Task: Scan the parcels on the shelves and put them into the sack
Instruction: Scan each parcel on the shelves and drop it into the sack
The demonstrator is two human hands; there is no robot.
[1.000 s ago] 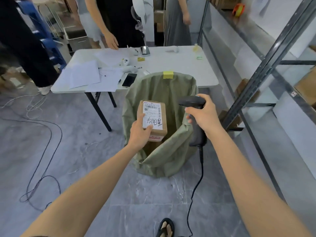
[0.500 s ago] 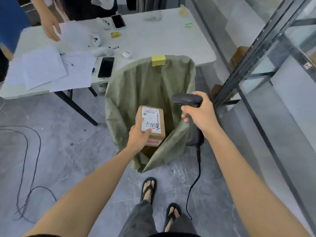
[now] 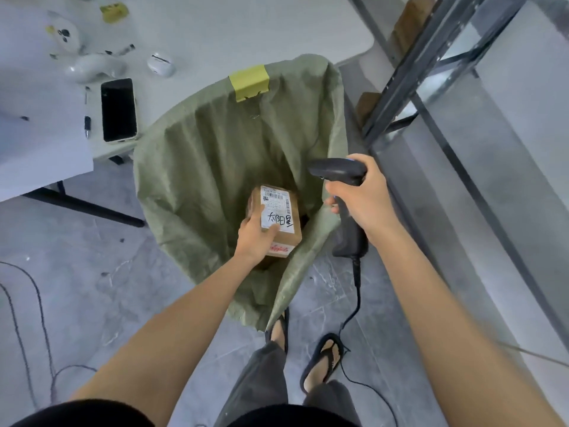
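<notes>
the mouth of the sack (image 3: 215,155) is seen wide open, and its middle is taken up by the parcel (image 3: 278,223) gripped in the left hand (image 3: 255,238). free room is found inside the sack to the left of the parcel and behind it. the near right rim is crowded by the right hand (image 3: 366,198) and the scanner (image 3: 338,172) gripped in it, with the scanner cable (image 3: 358,291) hung just beside the sack. the far rim is backed by the table (image 3: 246,32). the right side is closed off by the metal shelf frame (image 3: 431,69). open floor (image 3: 92,257) is seen left of the sack, crossed by loose cables (image 3: 43,322).
</notes>
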